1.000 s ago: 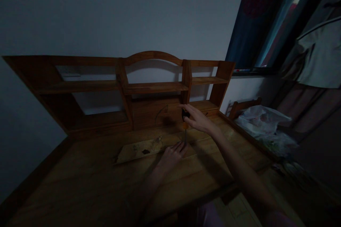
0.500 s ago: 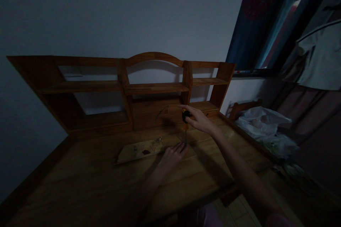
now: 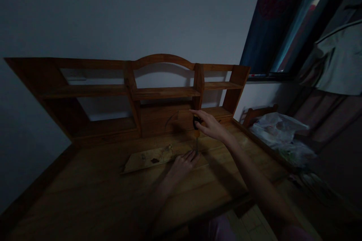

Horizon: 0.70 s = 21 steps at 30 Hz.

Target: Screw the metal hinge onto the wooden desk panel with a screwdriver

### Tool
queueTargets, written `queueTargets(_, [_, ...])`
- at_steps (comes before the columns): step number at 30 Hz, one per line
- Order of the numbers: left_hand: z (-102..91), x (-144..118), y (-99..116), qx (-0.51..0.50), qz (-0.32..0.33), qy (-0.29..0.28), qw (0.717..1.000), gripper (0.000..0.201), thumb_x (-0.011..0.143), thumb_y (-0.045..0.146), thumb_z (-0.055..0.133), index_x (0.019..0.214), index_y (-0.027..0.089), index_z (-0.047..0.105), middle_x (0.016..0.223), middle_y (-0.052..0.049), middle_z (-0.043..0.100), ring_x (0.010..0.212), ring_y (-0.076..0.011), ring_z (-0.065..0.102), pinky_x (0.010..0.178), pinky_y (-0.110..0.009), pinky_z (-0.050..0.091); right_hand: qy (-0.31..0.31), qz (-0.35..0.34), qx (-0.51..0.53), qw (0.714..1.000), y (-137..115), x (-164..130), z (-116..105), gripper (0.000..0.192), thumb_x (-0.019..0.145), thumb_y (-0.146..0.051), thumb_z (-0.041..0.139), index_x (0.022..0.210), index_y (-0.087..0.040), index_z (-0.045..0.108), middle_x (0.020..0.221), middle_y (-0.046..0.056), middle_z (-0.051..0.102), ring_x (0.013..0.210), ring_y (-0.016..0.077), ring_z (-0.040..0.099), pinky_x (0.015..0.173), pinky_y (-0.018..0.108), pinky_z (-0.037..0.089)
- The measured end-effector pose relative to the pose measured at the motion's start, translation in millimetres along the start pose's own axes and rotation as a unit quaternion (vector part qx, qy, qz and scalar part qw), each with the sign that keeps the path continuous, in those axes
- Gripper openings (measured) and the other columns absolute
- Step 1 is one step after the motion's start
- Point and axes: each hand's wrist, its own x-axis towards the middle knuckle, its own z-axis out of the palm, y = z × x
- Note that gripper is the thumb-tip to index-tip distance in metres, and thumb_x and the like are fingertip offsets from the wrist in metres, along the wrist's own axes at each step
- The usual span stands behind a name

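My right hand [image 3: 208,125] is closed around the black and orange handle of a screwdriver [image 3: 196,132], its index finger stretched out past the top. The screwdriver stands nearly upright, its thin shaft pointing down. Low on the desk, my left hand [image 3: 182,163] has its fingers drawn together at the shaft's lower end; what they hold there is hidden. Beneath and left of that hand lies a pale, rough wooden board [image 3: 145,159] with a dark knot-like patch and a small curled bit at its far edge.
A wooden desk [image 3: 98,192] carries a shelf unit [image 3: 166,93] along its back, against the wall. Clear plastic bags [image 3: 279,128] lie beyond the desk's right side, near hanging clothes [image 3: 342,60] and a dark curtain [image 3: 271,26]. The light is dim.
The view has shifted very slightly. Both hands and the screwdriver stay in nearly the same place; the right hand's grip looks slightly different.
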Motion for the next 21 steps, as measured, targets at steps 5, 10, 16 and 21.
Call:
queueTargets(5, [-0.8, 1.3, -0.2, 0.001, 0.009, 0.007, 1.000, 0.056, 0.090, 0.005, 0.044, 0.144, 0.021, 0.040, 0.142, -0.011, 0.050, 0.125, -0.0211, 0.054, 0.089, -0.032, 0.054, 0.003, 0.021, -0.021, 1.000, -2.7, -0.4, 3.6, 0.050, 0.089, -0.043, 0.060, 0.135, -0.027, 0.049, 0.127, 0.008, 0.060, 0.114, 0.0245, 0.058, 0.097, 0.042, 0.047])
queueTargets(10, [-6.0, 0.5, -0.2, -0.004, 0.004, 0.007, 1.000, 0.056, 0.090, 0.005, 0.043, 0.143, 0.022, 0.041, 0.142, -0.011, 0.050, 0.124, -0.0208, 0.055, 0.088, -0.032, 0.054, -0.007, 0.033, 0.013, 0.999, -2.8, -3.5, 2.6, 0.058, 0.090, -0.025, 0.052, 0.146, -0.027, 0.036, 0.137, 0.007, 0.053, 0.121, 0.0236, 0.053, 0.101, 0.043, 0.043])
queueTargets(16, [0.0, 1.2, -0.8, -0.007, 0.005, 0.010, 1.000, 0.054, 0.090, 0.002, 0.041, 0.141, 0.020, 0.044, 0.141, -0.011, 0.051, 0.124, -0.0214, 0.055, 0.089, -0.032, 0.053, 0.000, 0.034, -0.003, 0.999, -1.0, -1.8, 4.2, 0.051, 0.090, -0.039, 0.058, 0.138, -0.026, 0.046, 0.126, 0.008, 0.060, 0.104, 0.0222, 0.061, 0.091, 0.039, 0.049])
queueTargets(21, [-0.1, 1.0, -0.8, -0.005, 0.012, 0.007, 1.000, 0.054, 0.090, 0.004, 0.041, 0.142, 0.020, 0.042, 0.142, -0.011, 0.050, 0.125, -0.0219, 0.054, 0.090, -0.033, 0.054, 0.007, 0.033, -0.013, 0.999, -4.0, -2.1, 4.5, 0.049, 0.093, -0.040, 0.054, 0.138, -0.025, 0.045, 0.129, 0.009, 0.058, 0.111, 0.0233, 0.058, 0.095, 0.040, 0.048])
